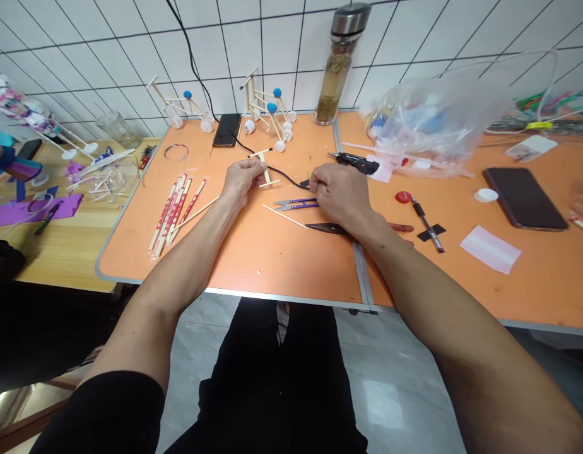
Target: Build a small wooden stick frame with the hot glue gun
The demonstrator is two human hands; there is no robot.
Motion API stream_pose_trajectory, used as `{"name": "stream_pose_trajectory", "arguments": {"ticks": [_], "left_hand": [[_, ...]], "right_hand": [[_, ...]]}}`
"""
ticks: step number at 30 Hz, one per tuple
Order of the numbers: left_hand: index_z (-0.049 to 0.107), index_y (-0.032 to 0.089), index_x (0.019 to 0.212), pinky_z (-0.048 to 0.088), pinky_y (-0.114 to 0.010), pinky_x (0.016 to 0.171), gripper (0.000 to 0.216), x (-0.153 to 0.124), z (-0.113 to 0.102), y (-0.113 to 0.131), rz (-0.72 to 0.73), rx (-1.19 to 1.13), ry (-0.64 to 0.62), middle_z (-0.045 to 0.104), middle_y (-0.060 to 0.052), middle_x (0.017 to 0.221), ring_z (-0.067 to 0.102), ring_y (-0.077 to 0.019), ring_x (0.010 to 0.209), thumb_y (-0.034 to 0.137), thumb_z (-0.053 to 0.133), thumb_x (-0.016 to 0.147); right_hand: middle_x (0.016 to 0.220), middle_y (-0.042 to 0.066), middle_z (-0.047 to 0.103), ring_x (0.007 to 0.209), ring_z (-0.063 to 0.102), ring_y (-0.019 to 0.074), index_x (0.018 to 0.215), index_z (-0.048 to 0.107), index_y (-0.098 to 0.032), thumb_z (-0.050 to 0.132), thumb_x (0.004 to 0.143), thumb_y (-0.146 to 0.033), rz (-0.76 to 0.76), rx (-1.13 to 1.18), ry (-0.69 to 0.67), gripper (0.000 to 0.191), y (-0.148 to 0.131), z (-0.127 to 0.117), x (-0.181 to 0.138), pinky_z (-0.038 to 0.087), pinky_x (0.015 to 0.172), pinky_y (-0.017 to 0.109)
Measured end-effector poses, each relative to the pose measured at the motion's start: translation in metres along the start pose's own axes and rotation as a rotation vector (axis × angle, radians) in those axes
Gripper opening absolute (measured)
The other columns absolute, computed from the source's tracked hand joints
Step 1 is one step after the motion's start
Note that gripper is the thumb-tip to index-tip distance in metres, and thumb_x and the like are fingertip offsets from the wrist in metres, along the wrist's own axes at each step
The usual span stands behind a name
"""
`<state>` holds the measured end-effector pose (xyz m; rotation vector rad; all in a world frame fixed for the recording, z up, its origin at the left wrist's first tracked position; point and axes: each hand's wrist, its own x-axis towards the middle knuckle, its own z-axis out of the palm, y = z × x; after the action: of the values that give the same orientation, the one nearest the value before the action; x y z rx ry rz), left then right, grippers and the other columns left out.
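My left hand (245, 181) pinches a small I-shaped frame of pale wooden sticks (266, 169), dark at the ends of its top bar. To its right my right hand (341, 192) is closed in a fist low over the table; what is inside it, if anything, is hidden. Purple-handled thread snips (298, 203) stick out from beside that fist, blades pointing left. A loose wooden stick (286, 216) and a dark pointed tool (325, 227) lie just below. Behind the fist rests a black tool with a metal tip and a red light (360, 163).
Chopsticks in red-and-white wrappers (171, 214) lie at the left. Along the wall stand small stick models with blue balls (271, 108), a phone (226, 130), a tea bottle (336, 69) and a plastic bag (433, 126). A black cable (197, 75) crosses the orange table (282, 277).
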<state>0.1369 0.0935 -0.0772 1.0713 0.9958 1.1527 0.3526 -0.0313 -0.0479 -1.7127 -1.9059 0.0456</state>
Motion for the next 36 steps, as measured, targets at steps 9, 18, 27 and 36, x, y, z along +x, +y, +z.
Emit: {"name": "stream_pose_trajectory", "arguments": {"ticks": [9, 18, 27, 36], "left_hand": [[0.074, 0.015, 0.067, 0.053, -0.023, 0.061, 0.024, -0.001, 0.001, 0.002, -0.03, -0.009, 0.028, 0.066, 0.0, 0.061, 0.059, -0.0091, 0.054, 0.013, 0.095, 0.078], [0.074, 0.016, 0.069, 0.054, -0.023, 0.063, 0.025, -0.003, -0.002, 0.005, -0.042, -0.001, 0.007, 0.068, 0.0, 0.063, 0.059, -0.0094, 0.056, 0.015, 0.098, 0.074], [0.074, 0.017, 0.068, 0.055, -0.022, 0.061, 0.027, -0.003, -0.002, 0.007, -0.044, 0.012, 0.045, 0.066, 0.0, 0.062, 0.06, -0.0099, 0.057, 0.019, 0.1, 0.07], [0.074, 0.017, 0.067, 0.053, -0.024, 0.061, 0.027, -0.003, -0.008, 0.005, -0.025, 0.035, 0.002, 0.068, -0.001, 0.064, 0.06, -0.0101, 0.057, 0.025, 0.1, 0.072]], "right_hand": [[0.089, 0.009, 0.081, 0.083, 0.067, 0.0267, 0.078, 0.073, -0.023, 0.052, 0.085, -0.009, -0.055, -0.067, -0.046, 0.026, -0.012, 0.003, -0.006, 0.032, 0.067, 0.037], [0.097, 0.009, 0.085, 0.089, 0.071, 0.0294, 0.084, 0.079, -0.023, 0.056, 0.089, -0.009, -0.051, -0.092, -0.134, 0.027, -0.022, 0.006, -0.01, 0.024, 0.065, 0.038], [0.105, 0.011, 0.081, 0.092, 0.07, 0.0291, 0.098, 0.077, -0.022, 0.055, 0.098, -0.008, -0.092, -0.105, -0.133, 0.026, -0.023, 0.011, -0.013, 0.026, 0.065, 0.039], [0.112, 0.014, 0.076, 0.099, 0.068, 0.0293, 0.108, 0.075, -0.019, 0.048, 0.101, -0.007, -0.23, -0.029, -0.102, 0.03, -0.035, 0.018, -0.021, 0.042, 0.076, 0.04]]}}
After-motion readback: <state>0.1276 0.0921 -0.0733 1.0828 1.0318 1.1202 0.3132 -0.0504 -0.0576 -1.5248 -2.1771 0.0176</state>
